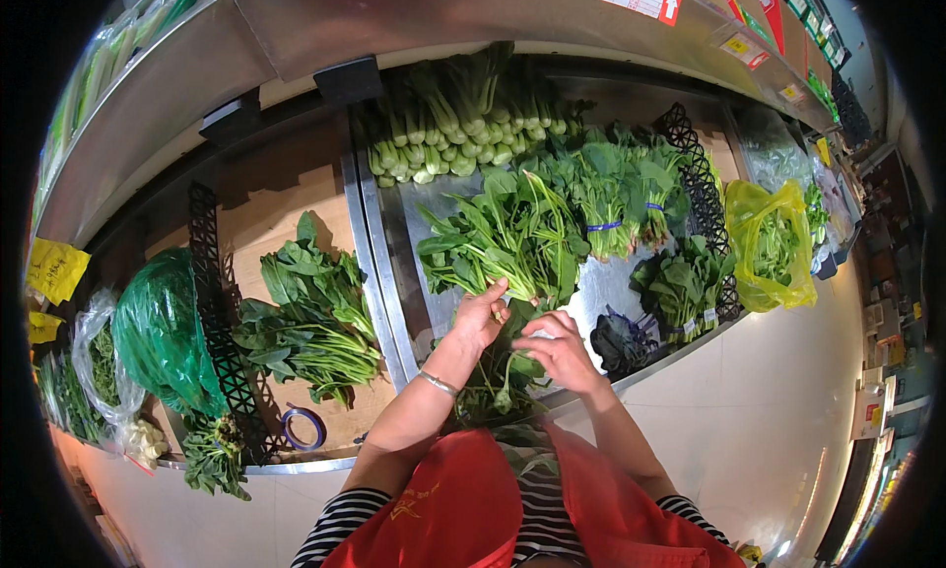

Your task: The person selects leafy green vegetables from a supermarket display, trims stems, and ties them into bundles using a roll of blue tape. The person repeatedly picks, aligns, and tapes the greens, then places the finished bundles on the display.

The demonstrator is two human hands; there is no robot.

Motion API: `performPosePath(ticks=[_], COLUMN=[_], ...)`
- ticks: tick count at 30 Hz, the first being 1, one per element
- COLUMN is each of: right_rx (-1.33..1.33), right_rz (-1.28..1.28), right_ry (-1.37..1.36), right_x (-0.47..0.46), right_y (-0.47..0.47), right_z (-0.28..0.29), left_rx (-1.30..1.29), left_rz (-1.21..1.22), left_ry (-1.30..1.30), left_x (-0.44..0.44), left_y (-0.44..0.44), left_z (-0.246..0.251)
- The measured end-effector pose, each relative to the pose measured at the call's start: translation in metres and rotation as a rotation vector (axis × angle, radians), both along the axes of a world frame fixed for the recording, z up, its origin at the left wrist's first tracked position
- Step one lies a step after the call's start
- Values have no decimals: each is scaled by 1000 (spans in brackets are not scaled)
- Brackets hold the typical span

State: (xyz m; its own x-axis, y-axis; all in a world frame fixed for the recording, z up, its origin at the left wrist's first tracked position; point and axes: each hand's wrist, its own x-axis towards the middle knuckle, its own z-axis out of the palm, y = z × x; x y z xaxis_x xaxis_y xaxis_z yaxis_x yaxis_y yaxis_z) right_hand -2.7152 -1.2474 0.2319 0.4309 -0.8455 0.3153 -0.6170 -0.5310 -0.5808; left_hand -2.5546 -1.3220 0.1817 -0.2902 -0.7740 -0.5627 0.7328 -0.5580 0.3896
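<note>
Before me, loose spinach lies on a metal display tray. My left hand is at its stem ends, thumb and fingers closed on a stem or leaf there. To its right, my right hand has its fingers apart and slightly blurred; whether it touches a leaf, I cannot tell. Under and between both hands lie more leafy greens. Spinach bunches bound with blue tape stand beyond, to the right. Another pile of loose spinach rests on the wooden board at left, near a roll of blue tape.
Stacked bok choy fills the back. Black plastic dividers stand at left and right. Bound greens and a dark crumpled bundle lie at right, beside a yellow bag of greens. A green plastic bag sits left. A metal shelf overhangs.
</note>
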Motion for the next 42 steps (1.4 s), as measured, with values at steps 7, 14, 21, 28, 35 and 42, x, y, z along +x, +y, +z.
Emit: performPosePath(ticks=[7,14,21,28,35,42], right_rx=[187,300,588,428,549,571], right_rz=[-383,-437,-381,-280,-182,-261], right_ry=[-312,-603,-901,-498,-533,-840], right_x=[-2,12,11,7,7,16], right_y=[-25,-28,-23,-15,-22,-18], right_z=[2,-29,-37,-29,-25,-34], left_rx=[-114,-142,-95,-139,-106,-43], left_rz=[-13,-16,-61,-41,-63,-39], left_ry=[-94,-76,-48,-55,3,103], left_x=[-6,-11,-12,-11,-11,-7], left_y=[19,35,39,38,40,43], left_z=[2,8,-2,-9,-13,-6])
